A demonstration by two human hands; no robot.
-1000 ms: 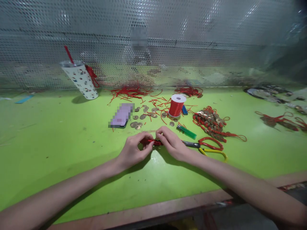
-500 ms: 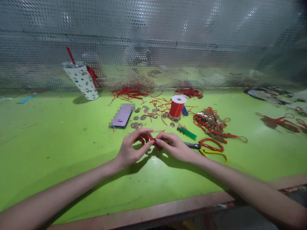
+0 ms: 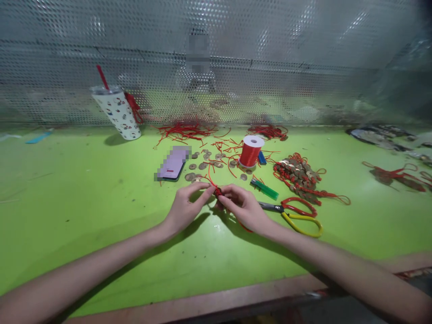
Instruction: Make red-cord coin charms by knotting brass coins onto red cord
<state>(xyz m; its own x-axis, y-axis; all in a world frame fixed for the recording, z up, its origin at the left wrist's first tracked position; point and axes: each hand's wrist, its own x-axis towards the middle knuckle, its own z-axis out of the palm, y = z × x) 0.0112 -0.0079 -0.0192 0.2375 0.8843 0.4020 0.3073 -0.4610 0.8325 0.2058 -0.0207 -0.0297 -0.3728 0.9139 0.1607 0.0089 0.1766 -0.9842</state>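
A knotted red cord [image 3: 218, 192] is pinched between my two hands, just above the green table. My left hand [image 3: 192, 201] grips it between thumb and fingertips from the left. My right hand [image 3: 241, 204] holds the knot from the right, and a strand of red cord shows below that hand. Loose ends rise from the knot toward the scattered brass coins [image 3: 203, 165]. Scissors [image 3: 293, 214] with one red and one yellow handle lie right beside my right hand. Behind them is a green lighter [image 3: 265, 189]. Whether a coin sits in the knot is hidden by my fingers.
A spool of red cord [image 3: 251, 152] stands behind my hands, near a blue lighter [image 3: 262, 157]. A phone [image 3: 173, 164] lies left of the coins. Right is a pile of corded coins [image 3: 299, 173]. A tumbler [image 3: 118, 112] stands back left; red cord scraps [image 3: 187, 130] lie by the mesh wall [image 3: 151, 81].
My left fingers have closed in from a wider curl, and the knot now shows more plainly with its loose ends pointing up. A cord strand has appeared below my right hand.
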